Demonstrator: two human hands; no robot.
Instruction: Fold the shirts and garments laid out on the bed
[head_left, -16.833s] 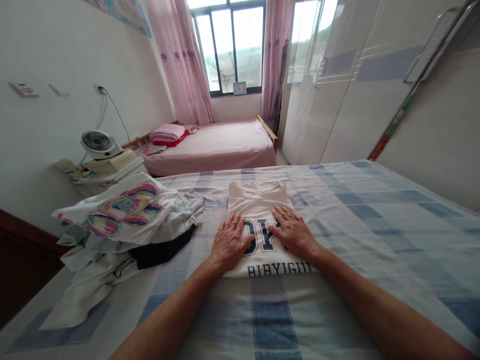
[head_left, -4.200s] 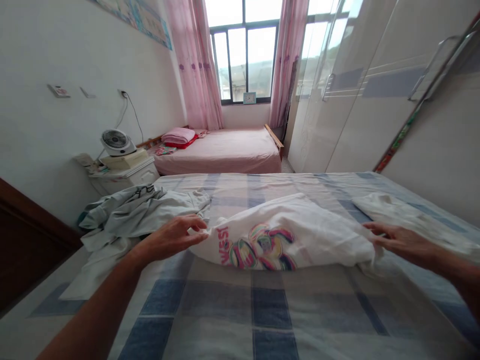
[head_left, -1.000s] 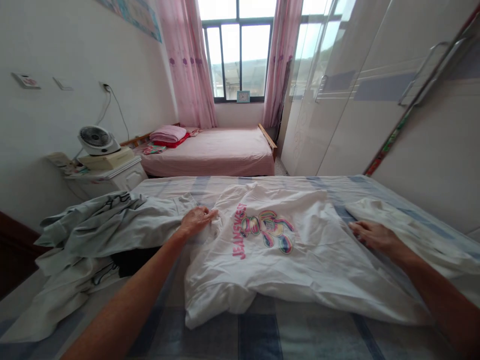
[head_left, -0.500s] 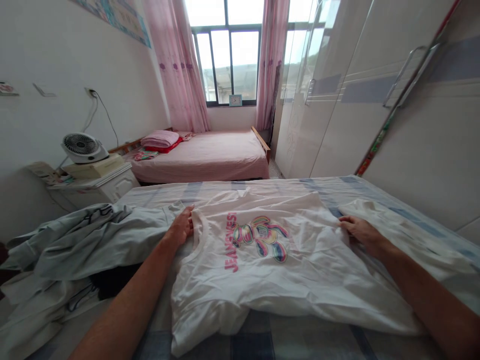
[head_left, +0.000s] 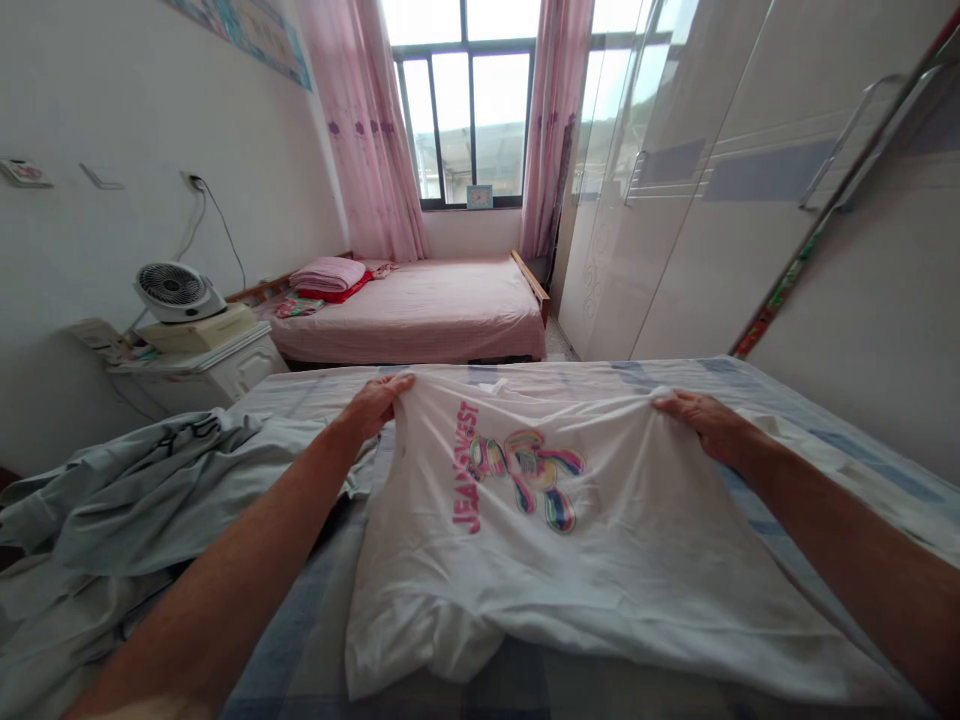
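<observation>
A white T-shirt [head_left: 555, 540] with a rainbow cartoon print and pink lettering lies sideways across the blue-checked bed [head_left: 465, 690]. My left hand [head_left: 375, 400] grips its far edge on the left. My right hand [head_left: 705, 420] grips the same far edge on the right. The far edge is raised off the bed and stretched taut between both hands, while the near part rests crumpled on the sheet.
A heap of pale grey-green clothes [head_left: 142, 490] lies on the bed's left side. Another white garment [head_left: 825, 460] lies at the right, by the wardrobe [head_left: 712, 230]. A nightstand with a small fan [head_left: 176, 292] stands at the left, a pink bed [head_left: 427, 305] beyond.
Both hands have lifted and carried the shirt's far edge away from me, stretching it tight; half a second ago they rested lower at its two ends.
</observation>
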